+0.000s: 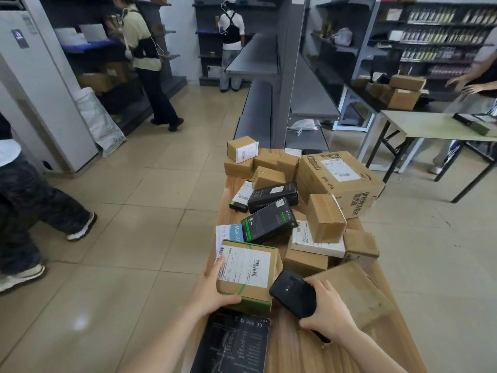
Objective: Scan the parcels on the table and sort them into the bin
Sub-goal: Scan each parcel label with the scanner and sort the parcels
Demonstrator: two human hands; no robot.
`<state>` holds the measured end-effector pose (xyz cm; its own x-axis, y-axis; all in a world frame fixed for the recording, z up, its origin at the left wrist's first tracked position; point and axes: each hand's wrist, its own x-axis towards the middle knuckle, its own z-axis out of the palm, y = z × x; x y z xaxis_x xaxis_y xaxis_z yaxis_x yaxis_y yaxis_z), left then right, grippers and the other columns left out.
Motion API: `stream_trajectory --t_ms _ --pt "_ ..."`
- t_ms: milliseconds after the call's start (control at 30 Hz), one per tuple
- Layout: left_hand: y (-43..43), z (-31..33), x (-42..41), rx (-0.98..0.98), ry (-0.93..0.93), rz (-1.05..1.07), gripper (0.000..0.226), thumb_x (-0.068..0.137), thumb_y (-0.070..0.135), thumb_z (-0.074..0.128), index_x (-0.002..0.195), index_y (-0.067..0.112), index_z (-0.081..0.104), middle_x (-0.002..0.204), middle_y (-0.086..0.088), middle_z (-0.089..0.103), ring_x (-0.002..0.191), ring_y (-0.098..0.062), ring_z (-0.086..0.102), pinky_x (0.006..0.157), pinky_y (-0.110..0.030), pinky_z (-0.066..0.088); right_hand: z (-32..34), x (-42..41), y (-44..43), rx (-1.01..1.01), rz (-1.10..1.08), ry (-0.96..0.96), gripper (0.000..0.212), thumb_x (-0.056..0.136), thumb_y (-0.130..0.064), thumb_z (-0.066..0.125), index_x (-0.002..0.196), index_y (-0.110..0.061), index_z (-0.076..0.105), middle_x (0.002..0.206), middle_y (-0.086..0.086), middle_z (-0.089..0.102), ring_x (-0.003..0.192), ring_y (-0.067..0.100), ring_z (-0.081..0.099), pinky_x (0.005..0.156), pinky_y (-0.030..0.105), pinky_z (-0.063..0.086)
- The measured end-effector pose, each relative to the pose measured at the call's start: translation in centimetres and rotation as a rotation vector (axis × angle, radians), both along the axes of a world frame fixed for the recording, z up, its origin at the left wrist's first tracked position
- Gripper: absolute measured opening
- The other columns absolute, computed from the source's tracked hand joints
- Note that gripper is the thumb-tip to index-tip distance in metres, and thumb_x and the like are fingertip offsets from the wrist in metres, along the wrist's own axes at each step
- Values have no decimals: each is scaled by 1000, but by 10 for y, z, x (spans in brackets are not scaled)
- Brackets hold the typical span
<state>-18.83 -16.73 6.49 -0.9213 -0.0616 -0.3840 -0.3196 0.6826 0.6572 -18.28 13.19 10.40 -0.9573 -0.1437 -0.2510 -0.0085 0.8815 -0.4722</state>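
Your left hand [212,288] grips a labelled cardboard parcel [248,273] on the bench [290,345]. Just right of it, your right hand [326,312] clasps a black scanner [293,292], apparently aimed at the label.

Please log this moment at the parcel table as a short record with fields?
left hand: gripping the near left corner of the green-taped box
right hand: holding the black scanner, aimed toward that box
label: white, barcodes facing up on the box
table: wooden, crowded with parcels
largest parcel: big printed carton at the far right
nearest item: flat black box at the near edge
bin: not in view
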Motion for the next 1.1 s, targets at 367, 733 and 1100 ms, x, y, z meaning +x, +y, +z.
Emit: stream_trajectory --t_ms 367,733,1100 --pt "18 1 -4 75 16 42 114 57 67 75 147 53 8 145 0 32 127 -19 42 105 -39 42 4 2 8 20 16 17 91 55 -47 78 136 -32 39 120 -11 43 112 10 46 89 32 52" --pt "23 41 -17 -307 220 -129 104 70 60 72 149 50 5 135 -1 24 117 -20 43 92 -37 49 18 0 30 115 77 95 91 57 -47 78 138 -35 37 128 -11 43 120 12 43 98 36 45" --pt "23 42 -15 -318 240 -145 103 74 60 71 151 44 4 137 -2 24 113 -15 43 90 -32 50 21 -2 39 145 90 74 83 58 -48 79 130 -37 39 119 -12 44 111 11 43 95 35 46"
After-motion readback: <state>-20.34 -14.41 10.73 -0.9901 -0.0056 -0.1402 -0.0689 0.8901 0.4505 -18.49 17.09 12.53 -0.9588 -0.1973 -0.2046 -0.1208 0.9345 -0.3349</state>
